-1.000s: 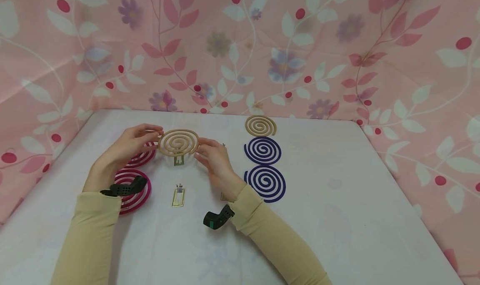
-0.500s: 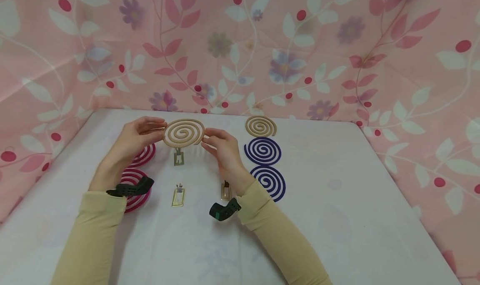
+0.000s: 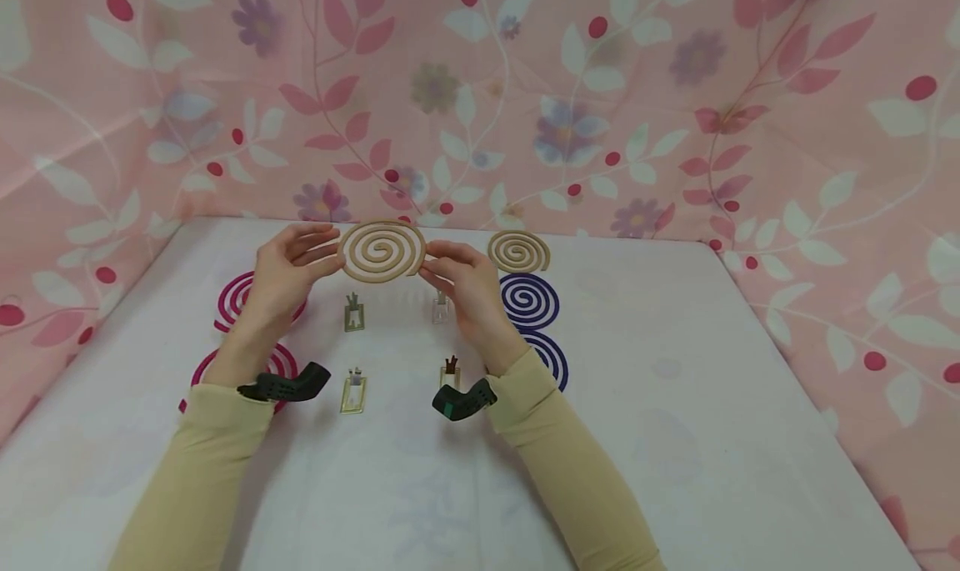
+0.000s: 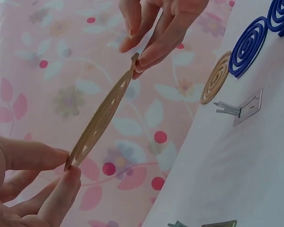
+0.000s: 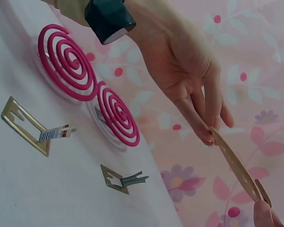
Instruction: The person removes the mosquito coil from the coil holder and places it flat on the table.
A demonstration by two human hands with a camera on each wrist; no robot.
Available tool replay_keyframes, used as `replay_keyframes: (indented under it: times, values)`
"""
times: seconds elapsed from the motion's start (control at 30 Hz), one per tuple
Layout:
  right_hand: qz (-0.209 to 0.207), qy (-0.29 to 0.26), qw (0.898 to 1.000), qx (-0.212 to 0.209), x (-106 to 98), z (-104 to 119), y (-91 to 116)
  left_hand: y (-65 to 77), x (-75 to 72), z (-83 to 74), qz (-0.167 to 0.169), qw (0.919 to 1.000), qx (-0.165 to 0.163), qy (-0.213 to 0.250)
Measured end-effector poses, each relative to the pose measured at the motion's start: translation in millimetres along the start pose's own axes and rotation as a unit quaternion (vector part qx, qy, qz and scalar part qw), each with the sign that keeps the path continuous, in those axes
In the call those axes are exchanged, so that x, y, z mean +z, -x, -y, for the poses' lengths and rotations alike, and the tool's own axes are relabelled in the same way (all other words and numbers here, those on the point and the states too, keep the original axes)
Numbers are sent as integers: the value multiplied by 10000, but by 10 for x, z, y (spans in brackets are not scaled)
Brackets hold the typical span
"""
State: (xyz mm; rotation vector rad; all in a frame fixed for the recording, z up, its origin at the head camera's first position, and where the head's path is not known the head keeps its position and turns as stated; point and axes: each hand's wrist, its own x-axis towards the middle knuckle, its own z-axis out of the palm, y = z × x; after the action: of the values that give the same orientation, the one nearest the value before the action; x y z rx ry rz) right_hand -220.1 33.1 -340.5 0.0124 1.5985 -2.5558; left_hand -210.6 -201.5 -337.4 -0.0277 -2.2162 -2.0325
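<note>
A tan mosquito coil [image 3: 381,247] is held up above the far part of the table, its face towards the head camera. My left hand [image 3: 279,283] pinches its left edge between thumb and fingers. Its right edge is pinched by my right hand [image 3: 471,300]. In the left wrist view the coil [image 4: 100,120] appears almost edge-on. Below the hands stand several small metal coil stands, among them a grey one [image 3: 354,314], a brass one [image 3: 353,393] and one with brown prongs [image 3: 450,376], partly covered by the right wrist camera.
Two pink coils [image 5: 74,61] sit on the left, raised off the table and partly behind my left arm. To the right lie a second tan coil [image 3: 517,252] and two blue coils [image 3: 528,298], the nearer partly hidden by my right arm. A floral cloth [image 3: 480,96] hangs behind.
Both hands have lifted the tan coil higher and carried it to the right. It has tilted to face the head camera more. More of the stands and pink coils now shows.
</note>
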Motion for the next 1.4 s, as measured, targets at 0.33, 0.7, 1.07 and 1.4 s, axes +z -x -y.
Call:
replay_keyframes:
  times: [0.33,0.7,1.07,1.4]
  values:
    - [-84,-179,9997,-131,-103,93,-67,61,217,-75,-126,9913,247,1285]
    - [22,-146,9997,-205,-283,268,-151,111,494,-65,-404,9893,291,1370]
    - [170,35,9969,-765,-734,602,-181,85,1131,-93,-698,9764,317,2018]
    - [35,-163,9955,-934,-1073,852,-183,10,1653,-183,-975,9579,459,2662]
